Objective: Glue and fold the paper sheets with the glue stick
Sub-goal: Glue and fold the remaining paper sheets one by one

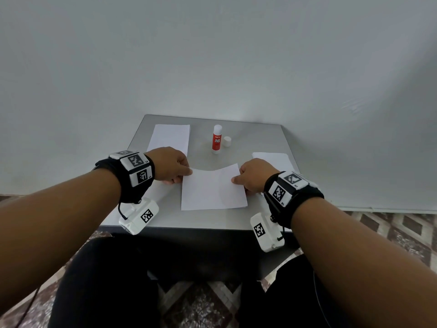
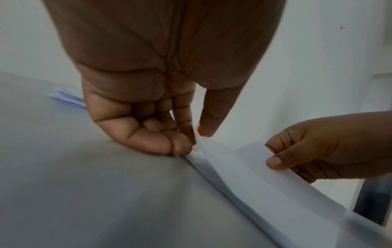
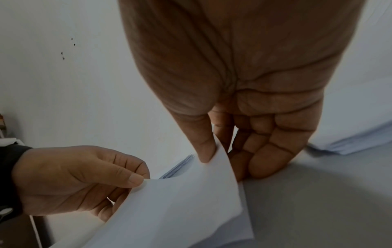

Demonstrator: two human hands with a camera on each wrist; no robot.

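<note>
- Left hand (image 1: 169, 165) grip: thumb and forefinger pinch the far-left corner of the paper sheet (image 1: 212, 189); other fingers curled under.
- Right hand (image 1: 254, 177) grip: thumb on top, fingers beneath, pinching the sheet's far-right edge.
- Sheet: far edge lifted and sagging between the hands, near edge flat on the tabletop (image 1: 255, 136), centre.
- Glue stick (image 1: 216, 139): upright, uncapped, at 12 o'clock from the sheet; cap (image 1: 227, 141) just beside it at 3 o'clock.
- Paper stack (image 1: 171, 137) at 10 o'clock; another stack (image 1: 274, 159) at 2 o'clock.
</note>
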